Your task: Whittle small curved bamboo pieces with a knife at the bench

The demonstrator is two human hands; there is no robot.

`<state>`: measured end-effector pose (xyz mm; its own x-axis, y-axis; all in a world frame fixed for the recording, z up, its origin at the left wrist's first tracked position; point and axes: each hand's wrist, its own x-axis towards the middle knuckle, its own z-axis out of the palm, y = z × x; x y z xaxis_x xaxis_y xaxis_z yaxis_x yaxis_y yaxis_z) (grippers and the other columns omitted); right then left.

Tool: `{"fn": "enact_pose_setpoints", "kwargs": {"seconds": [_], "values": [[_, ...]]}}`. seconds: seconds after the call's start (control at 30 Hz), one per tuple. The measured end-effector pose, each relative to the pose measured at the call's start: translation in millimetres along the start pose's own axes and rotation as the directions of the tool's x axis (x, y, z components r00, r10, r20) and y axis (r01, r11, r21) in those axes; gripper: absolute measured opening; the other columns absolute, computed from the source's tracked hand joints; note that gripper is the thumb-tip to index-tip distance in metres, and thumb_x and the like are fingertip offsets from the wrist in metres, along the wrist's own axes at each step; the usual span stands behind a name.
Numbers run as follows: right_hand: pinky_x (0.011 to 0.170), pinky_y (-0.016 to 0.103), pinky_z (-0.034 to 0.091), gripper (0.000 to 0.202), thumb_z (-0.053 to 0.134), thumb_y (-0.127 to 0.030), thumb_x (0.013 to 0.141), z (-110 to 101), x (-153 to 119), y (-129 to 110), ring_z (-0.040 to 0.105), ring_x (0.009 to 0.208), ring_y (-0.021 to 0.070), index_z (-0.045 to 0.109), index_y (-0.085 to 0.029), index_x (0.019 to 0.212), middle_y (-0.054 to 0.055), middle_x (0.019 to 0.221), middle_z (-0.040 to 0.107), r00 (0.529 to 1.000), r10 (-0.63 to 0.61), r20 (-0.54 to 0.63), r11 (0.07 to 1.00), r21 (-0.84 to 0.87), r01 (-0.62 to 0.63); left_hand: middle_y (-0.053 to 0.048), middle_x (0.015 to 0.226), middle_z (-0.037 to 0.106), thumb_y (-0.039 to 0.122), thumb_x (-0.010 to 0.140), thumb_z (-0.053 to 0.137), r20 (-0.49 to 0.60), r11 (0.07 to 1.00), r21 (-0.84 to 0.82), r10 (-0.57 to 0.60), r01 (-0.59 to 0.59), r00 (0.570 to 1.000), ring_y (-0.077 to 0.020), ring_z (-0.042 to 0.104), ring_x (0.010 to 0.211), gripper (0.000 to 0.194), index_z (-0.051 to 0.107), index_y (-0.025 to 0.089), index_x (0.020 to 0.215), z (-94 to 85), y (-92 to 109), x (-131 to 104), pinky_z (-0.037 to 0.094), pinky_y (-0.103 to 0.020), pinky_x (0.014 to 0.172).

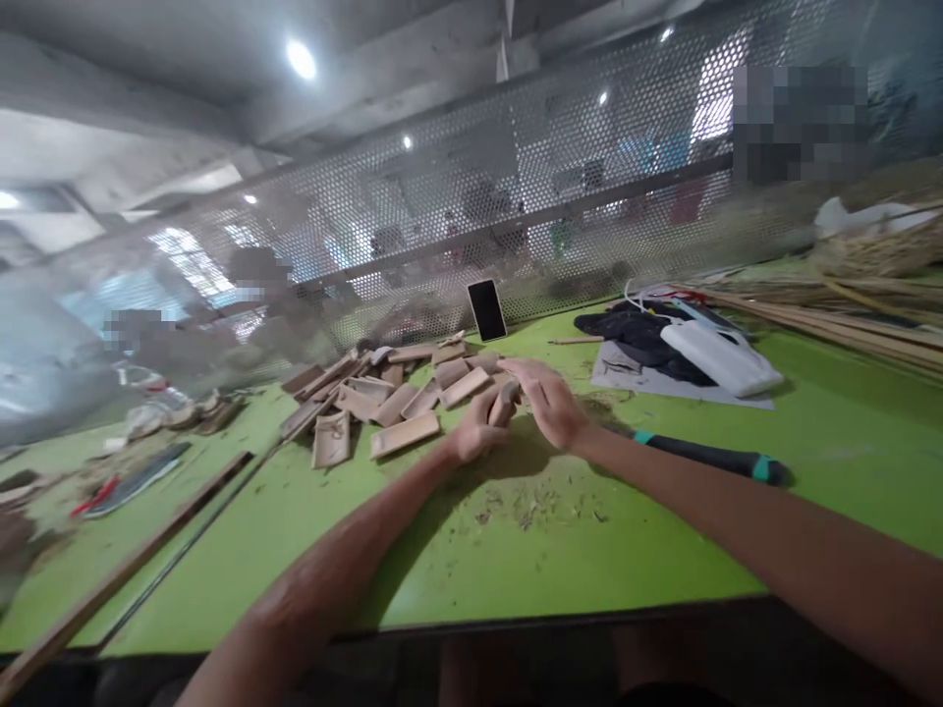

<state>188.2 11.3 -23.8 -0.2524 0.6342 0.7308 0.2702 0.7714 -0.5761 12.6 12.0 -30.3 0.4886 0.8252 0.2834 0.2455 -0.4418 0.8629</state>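
My left hand (pixel 475 432) is closed around a short, curved piece of split bamboo (pixel 504 404) above the green table. Close beside it, my right hand (pixel 554 405) has its fingers stretched out toward the far side of that piece; whether they touch it is hard to tell. Just beyond and left of my hands lies a loose pile of similar bamboo pieces (pixel 396 404). Small shavings (pixel 541 506) are scattered on the table in front of me. A dark tool handle with green bands (pixel 703 462) lies beside my right forearm.
Behind the pile a phone-like dark screen (pixel 487 309) leans near a perforated metal partition (pixel 442 236). Black cloth (pixel 640 344) and a white object (pixel 718 355) lie at right, long strips (pixel 847 319) beyond. A wooden strip (pixel 133 570) lies left. People are behind the partition.
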Motion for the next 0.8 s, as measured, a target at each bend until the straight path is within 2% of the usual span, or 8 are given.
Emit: {"fn": "enact_pose_setpoints", "kwargs": {"seconds": [0.07, 0.13, 0.27, 0.37, 0.43, 0.5, 0.6, 0.8], "values": [[0.111, 0.048, 0.043, 0.051, 0.028, -0.033, 0.101, -3, 0, 11, 0.059, 0.126, 0.0261, 0.07, -0.016, 0.126, 0.013, 0.131, 0.068, 0.996, 0.042, -0.077, 0.997, -0.054, -0.046, -0.001, 0.08, 0.053, 0.023, 0.057, 0.057, -0.057, 0.998, 0.034, 0.057, -0.056, 0.997, -0.0172, 0.048, 0.071, 0.056, 0.059, 0.015, 0.112, -7.6, 4, -1, 0.041, -0.03, 0.063], [0.11, 0.047, 0.044, 0.051, 0.028, -0.034, 0.101, -7, 2, 23, 0.061, 0.123, 0.0272, 0.072, -0.017, 0.122, 0.013, 0.128, 0.07, 0.984, 0.094, -0.149, 0.992, -0.072, -0.105, -0.006, 0.099, 0.06, 0.02, 0.063, 0.056, -0.055, 0.962, 0.248, 0.13, -0.112, 0.99, -0.0218, 0.055, 0.084, 0.063, 0.058, 0.017, 0.127, -17.5, 9, -2, 0.047, -0.035, 0.074], [0.107, 0.048, 0.046, 0.05, 0.029, -0.036, 0.1, -9, 5, 32, 0.062, 0.119, 0.0279, 0.073, -0.018, 0.119, 0.012, 0.123, 0.072, 0.979, 0.108, -0.174, 0.99, -0.071, -0.122, -0.014, 0.126, 0.06, 0.012, 0.075, 0.055, 0.178, 0.601, 0.77, 0.117, -0.212, 0.977, -0.0314, 0.055, 0.112, 0.054, 0.064, 0.02, 0.128, -31.0, 14, -4, 0.046, -0.044, 0.093], [0.108, 0.047, 0.045, 0.05, 0.029, -0.035, 0.1, -7, 3, 28, 0.062, 0.119, 0.028, 0.073, -0.018, 0.119, 0.011, 0.122, 0.072, 0.987, 0.078, -0.138, 0.992, -0.087, -0.091, -0.015, 0.117, 0.065, 0.012, 0.087, 0.05, 0.224, 0.354, 0.908, 0.042, -0.224, 0.974, -0.0316, 0.056, 0.11, 0.04, 0.069, 0.022, 0.12, -29.7, 13, -5, 0.047, -0.043, 0.088], [0.107, 0.047, 0.045, 0.051, 0.028, -0.034, 0.1, -5, 2, 24, 0.062, 0.118, 0.0281, 0.073, -0.016, 0.119, 0.013, 0.122, 0.072, 0.991, 0.078, -0.11, 0.991, -0.103, -0.089, -0.014, 0.114, 0.067, 0.016, 0.093, 0.047, 0.252, 0.298, 0.92, 0.054, -0.257, 0.966, -0.0313, 0.056, 0.109, 0.035, 0.069, 0.022, 0.12, -26.8, 10, -4, 0.047, -0.042, 0.087], [0.107, 0.046, 0.045, 0.052, 0.027, -0.033, 0.101, -5, 1, 22, 0.062, 0.117, 0.0279, 0.072, -0.014, 0.119, 0.014, 0.121, 0.071, 0.992, 0.089, -0.092, 0.989, -0.112, -0.099, -0.015, 0.117, 0.067, 0.02, 0.097, 0.045, 0.279, 0.331, 0.896, 0.099, -0.296, 0.955, -0.0312, 0.057, 0.109, 0.037, 0.066, 0.022, 0.127, -25.2, 4, -3, 0.046, -0.044, 0.09], [0.107, 0.044, 0.045, 0.051, 0.027, -0.032, 0.101, -4, -1, 22, 0.061, 0.118, 0.0269, 0.072, -0.014, 0.12, 0.014, 0.121, 0.071, 0.993, 0.091, -0.077, 0.989, -0.11, -0.099, -0.014, 0.125, 0.066, 0.023, 0.098, 0.046, 0.221, 0.498, 0.826, 0.143, -0.263, 0.965, -0.0315, 0.059, 0.112, 0.039, 0.061, 0.024, 0.134, -26.9, -6, -2, 0.045, -0.045, 0.096], [0.099, 0.047, 0.048, 0.043, 0.036, -0.028, 0.099, 0, -7, 24, 0.059, 0.107, 0.0302, 0.072, -0.016, 0.119, 0.015, 0.107, 0.065, 0.994, 0.106, -0.038, 0.963, -0.244, -0.112, -0.013, 0.132, 0.064, 0.026, 0.089, 0.06, -0.222, 0.858, 0.514, 0.147, -0.013, 0.964, -0.0304, 0.06, 0.121, 0.05, 0.053, 0.022, 0.138, -34.0, -2, -1, 0.047, -0.043, 0.1]]}}
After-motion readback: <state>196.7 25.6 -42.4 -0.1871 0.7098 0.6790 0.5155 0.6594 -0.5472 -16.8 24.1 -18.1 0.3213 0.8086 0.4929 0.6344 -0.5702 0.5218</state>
